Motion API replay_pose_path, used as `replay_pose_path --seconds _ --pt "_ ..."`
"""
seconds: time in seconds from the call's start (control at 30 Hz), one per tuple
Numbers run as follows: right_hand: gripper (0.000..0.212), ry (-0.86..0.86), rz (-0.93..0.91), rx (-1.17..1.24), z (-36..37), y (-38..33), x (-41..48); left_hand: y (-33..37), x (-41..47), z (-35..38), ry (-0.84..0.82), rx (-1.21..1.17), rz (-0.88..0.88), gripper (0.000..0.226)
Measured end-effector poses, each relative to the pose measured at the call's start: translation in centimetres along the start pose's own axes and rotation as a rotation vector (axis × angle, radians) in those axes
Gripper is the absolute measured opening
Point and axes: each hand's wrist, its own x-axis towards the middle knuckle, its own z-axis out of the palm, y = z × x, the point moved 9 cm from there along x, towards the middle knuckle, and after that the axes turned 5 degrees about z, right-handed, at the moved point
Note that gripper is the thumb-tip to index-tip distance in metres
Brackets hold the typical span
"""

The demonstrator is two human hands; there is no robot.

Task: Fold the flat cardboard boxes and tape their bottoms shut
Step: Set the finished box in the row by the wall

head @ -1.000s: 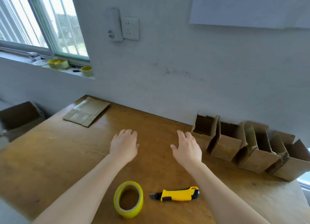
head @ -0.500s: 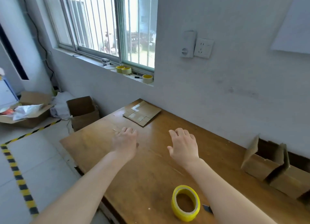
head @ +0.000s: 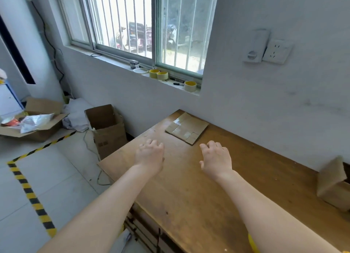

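Note:
A flat cardboard box (head: 186, 127) lies at the far left corner of the wooden table (head: 189, 196), against the wall. My left hand (head: 149, 157) and my right hand (head: 216, 161) hover palm down over the table, just short of the flat box, fingers slightly curled and holding nothing. One folded box (head: 333, 182) stands at the right edge of the view. A sliver of the yellow tape roll (head: 252, 244) shows under my right forearm; the rest is hidden.
Several tape rolls (head: 190, 86) sit on the window sill. On the floor to the left stand an open carton (head: 107, 129) beside the table and another open carton (head: 32, 124) with packaging. Yellow-black floor tape (head: 31, 194) marks the tiles.
My view has swung left toward the window and floor. The row of folded boxes, the knife and most of the tape roll have left the view. Both hands now reach nearer the flat box.

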Motion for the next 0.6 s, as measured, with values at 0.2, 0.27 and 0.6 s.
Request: replay_pose_path --seconds 0.2,0.27,0.6 --pt "0.040 -0.064 0.048 0.007 3.6 -0.9 5.5 -2.4 5.3 4.1 -0.075 -0.006 0.006 0.028" --pt "0.037 -0.088 0.070 0.020 4.9 -0.9 7.5 -3.1 7.4 5.4 -0.096 0.007 0.017 0.027" --pt "0.034 -0.233 0.178 0.024 11.3 -0.1 16.3 -6.2 17.2 11.3 -0.188 -0.046 0.057 0.026"
